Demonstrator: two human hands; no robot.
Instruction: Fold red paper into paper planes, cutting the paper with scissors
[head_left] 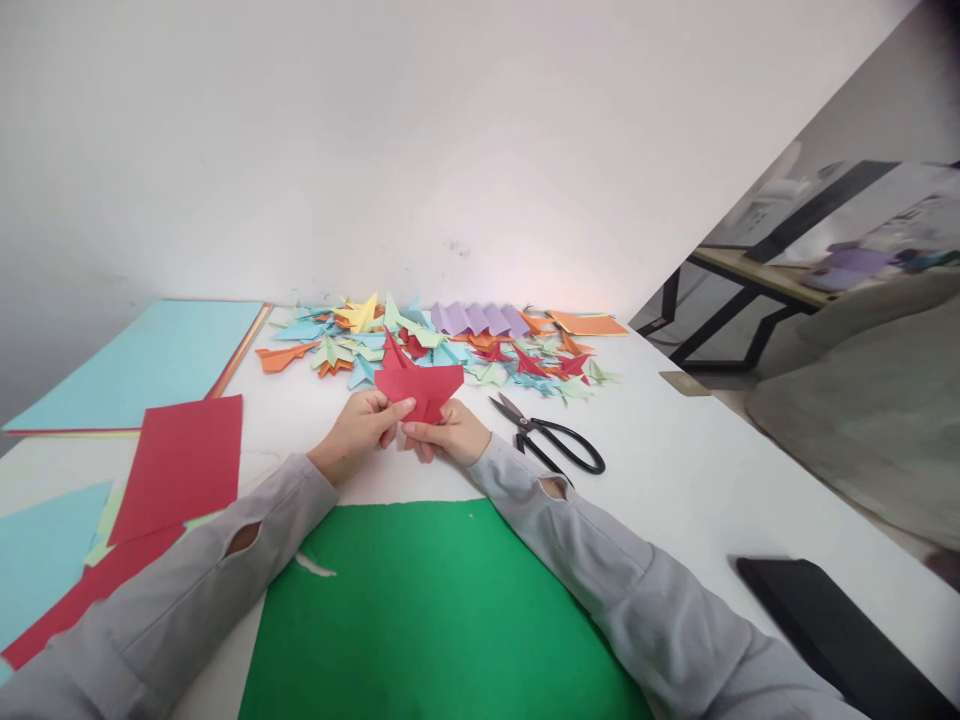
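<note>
A folded red paper plane (426, 385) is held up between my two hands, its wings spread to both sides. My left hand (365, 420) pinches its lower left part, thumb on the near face. With thumb and fingers closed, my right hand (448, 430) grips the lower right edge. Just behind lies a heap of small folded paper planes (330, 352) in yellow, orange, green, blue and red. A pleated purple paper (480, 320) stands among them. Below my hands a green sheet (450, 610) covers the near part of the table.
Black-handled scissors (562, 440) lie right of my hands, blades pointing left. Large blue sheets (150, 360) and a red sheet (184, 460) are on the left. Orange paper (592, 324) lies at the back right. A black flat object (832, 620) rests at the near right.
</note>
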